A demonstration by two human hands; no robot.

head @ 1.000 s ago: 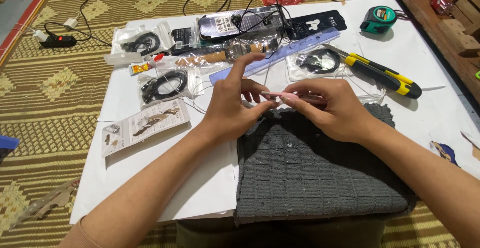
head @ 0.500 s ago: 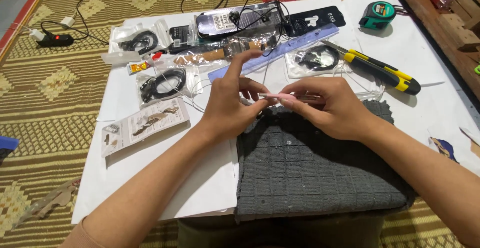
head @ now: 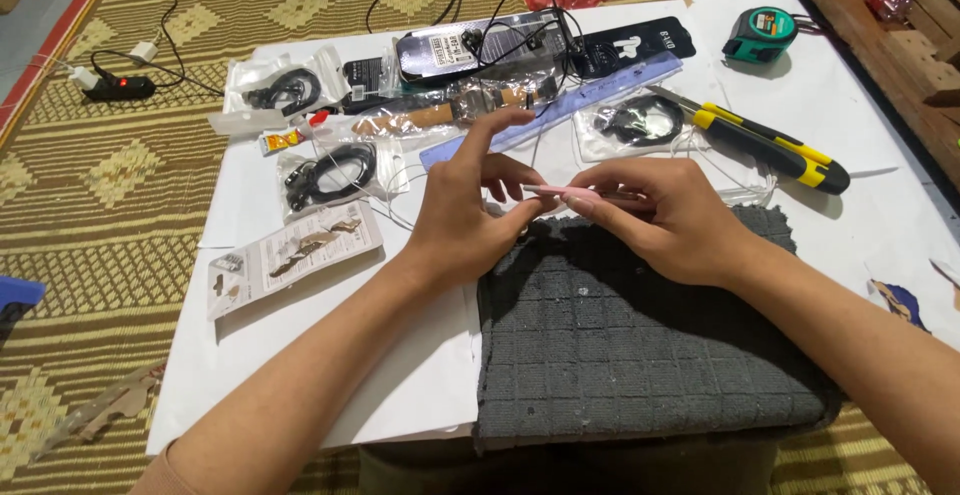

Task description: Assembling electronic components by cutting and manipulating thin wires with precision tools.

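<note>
1. From my remote seat I see both hands meeting over the top edge of the dark grey cloth point(head: 640, 345), which lies on the white sheet point(head: 400, 395) covering the low table.
2. My left hand point(head: 470, 220) has thumb and middle fingers pinched on the near end of a thin pink tool point(head: 560, 193), with the index finger lifted and pointing toward 12 o'clock.
3. My right hand point(head: 665, 220) is curled closed around the other end of the same pink tool, fingers folded over it; it looks like tweezers, though the view is too small for me to be sure.
4. The pink tool sits level between the two hands, just above the cloth's far edge, near the centre of the view.
5. At 12 o'clock from the hands lies a pale blue ruler point(head: 560, 115), slanted, with a dark packaged item point(head: 480, 50) beyond it.
6. At 2 o'clock rests a yellow and black utility knife point(head: 775, 145), and farther out in the same direction a green tape measure point(head: 760, 35).
7. At 10 o'clock sit clear bags of coiled black cable point(head: 330, 175), and at 9 o'clock a flat card pack point(head: 295, 255).
8. A power strip with a red light point(head: 118, 87) lies on the woven mat point(head: 100, 205) at far 10 o'clock.
</note>
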